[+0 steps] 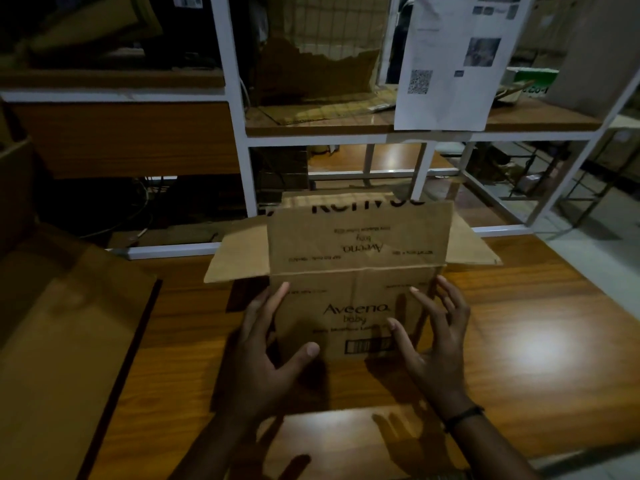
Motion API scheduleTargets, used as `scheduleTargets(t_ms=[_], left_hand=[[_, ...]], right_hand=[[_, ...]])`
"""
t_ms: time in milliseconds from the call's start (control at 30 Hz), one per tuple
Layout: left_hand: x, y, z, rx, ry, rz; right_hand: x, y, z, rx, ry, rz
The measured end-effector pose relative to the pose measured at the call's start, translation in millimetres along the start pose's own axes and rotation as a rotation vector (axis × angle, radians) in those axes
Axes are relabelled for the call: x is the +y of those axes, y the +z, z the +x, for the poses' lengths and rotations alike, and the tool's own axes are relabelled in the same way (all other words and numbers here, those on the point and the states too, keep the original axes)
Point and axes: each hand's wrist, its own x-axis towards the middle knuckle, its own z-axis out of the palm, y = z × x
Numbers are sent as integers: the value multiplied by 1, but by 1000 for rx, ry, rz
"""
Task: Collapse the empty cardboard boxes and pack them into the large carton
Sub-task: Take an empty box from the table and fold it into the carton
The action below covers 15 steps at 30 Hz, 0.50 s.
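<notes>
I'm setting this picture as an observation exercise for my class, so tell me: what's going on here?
A person is handling a cardboard box printed Aveeno baby, which stands on a wooden table with its flaps spread open. The left hand is at its left edge and the right hand at its right side, both with fingers spread. The box is not yet flattened. A flat sheet of cardboard lies nearer the person.
</notes>
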Motion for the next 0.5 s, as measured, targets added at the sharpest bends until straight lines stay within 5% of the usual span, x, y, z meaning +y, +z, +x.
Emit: scheduleTargets(t_ms=[200,500], left_hand=[[10,-44,8,38,121,202],[2,-59,12,-45,97,373]], right_hand=[[-54,-2,26,-135,-113,-262],[-86,11,31,-320,-17,-388]])
